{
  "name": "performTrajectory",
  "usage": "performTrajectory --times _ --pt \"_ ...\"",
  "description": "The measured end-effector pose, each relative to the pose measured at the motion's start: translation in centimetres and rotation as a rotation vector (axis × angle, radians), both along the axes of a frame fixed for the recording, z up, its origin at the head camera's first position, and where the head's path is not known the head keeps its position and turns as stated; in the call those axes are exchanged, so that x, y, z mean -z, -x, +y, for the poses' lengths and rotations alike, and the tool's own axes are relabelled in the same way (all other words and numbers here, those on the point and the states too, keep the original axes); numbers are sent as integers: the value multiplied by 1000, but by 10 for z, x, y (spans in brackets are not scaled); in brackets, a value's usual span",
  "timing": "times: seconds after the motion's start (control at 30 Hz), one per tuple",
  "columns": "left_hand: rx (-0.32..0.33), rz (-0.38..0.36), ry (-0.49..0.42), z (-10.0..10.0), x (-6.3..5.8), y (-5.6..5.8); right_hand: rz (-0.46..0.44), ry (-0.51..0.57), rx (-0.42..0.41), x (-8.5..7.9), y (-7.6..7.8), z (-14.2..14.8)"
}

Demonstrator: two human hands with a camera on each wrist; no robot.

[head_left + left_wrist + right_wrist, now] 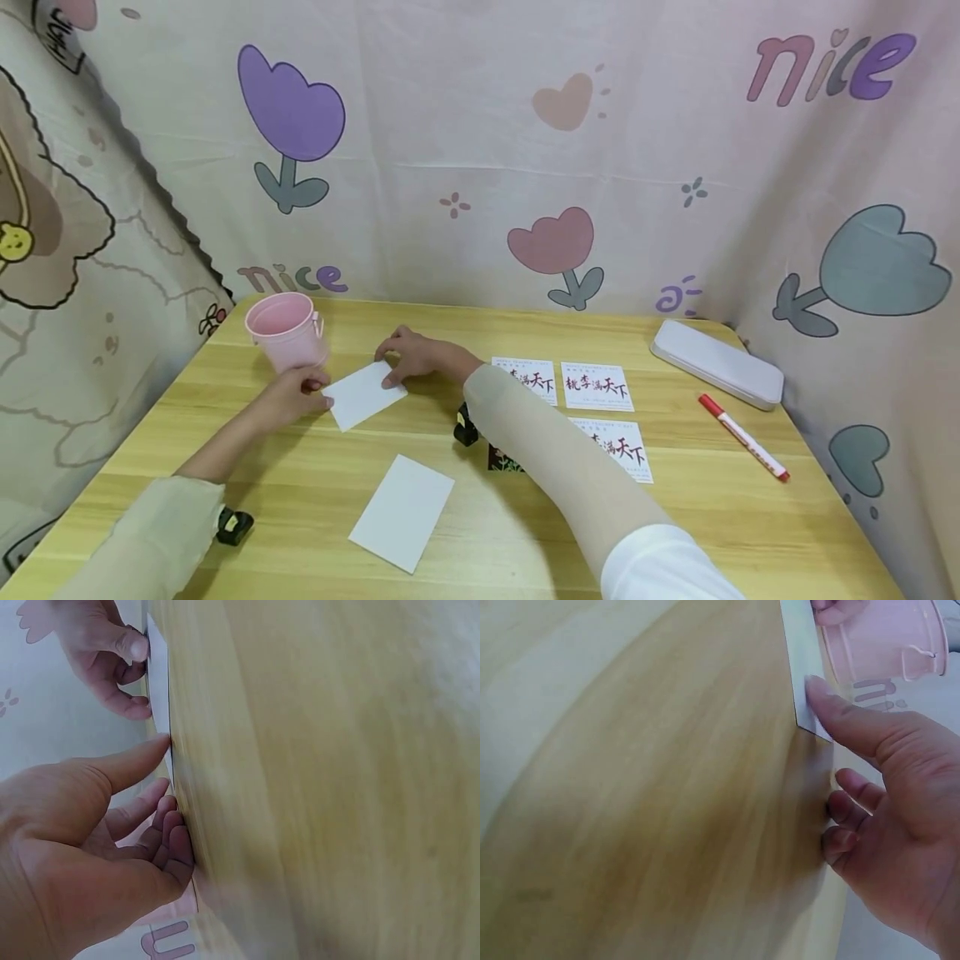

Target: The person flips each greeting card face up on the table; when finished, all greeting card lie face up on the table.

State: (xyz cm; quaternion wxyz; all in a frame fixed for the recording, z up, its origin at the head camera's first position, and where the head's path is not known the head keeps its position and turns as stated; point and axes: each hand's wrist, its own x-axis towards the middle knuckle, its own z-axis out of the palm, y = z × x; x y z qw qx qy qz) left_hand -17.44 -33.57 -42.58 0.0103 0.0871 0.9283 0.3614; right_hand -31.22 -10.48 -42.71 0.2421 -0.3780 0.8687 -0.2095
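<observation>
A blank white card (363, 397) lies at a slant low over the table, between both hands. My left hand (287, 397) pinches its left end, thumb at the near edge and fingertips by the far corner. At the opposite end my right hand (418, 355) holds it, with the thumb (823, 697) on its face and the index finger at the far edge. The other right fingers curl loosely beside the card. Nearer to me lies a second blank white card (402, 514), which neither hand touches.
Behind my left hand stands a pink bucket (283, 333). Several cards with red writing (597, 386) lie right of centre, partly hidden by my right forearm. A white case (716, 364) and a red-capped marker (742, 437) are at the right. A printed curtain (450, 133) hangs behind the table.
</observation>
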Motion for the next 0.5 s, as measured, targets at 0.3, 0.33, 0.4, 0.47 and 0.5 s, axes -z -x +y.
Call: performTrajectory --times 0.3,0.33,0.4,0.47,0.5 --pt "-9 -29 -9 4 -4 2 67 30 6 1 -2 1" --pt "-10 -32 -6 4 -4 2 73 27 -2 1 -2 1" --pt "-10 -41 -8 4 -3 2 81 22 -17 2 -2 0" --pt "-10 -49 -12 4 -3 1 82 18 -28 3 -2 0" --pt "-8 -52 -15 4 -3 1 80 17 -32 3 -3 0"
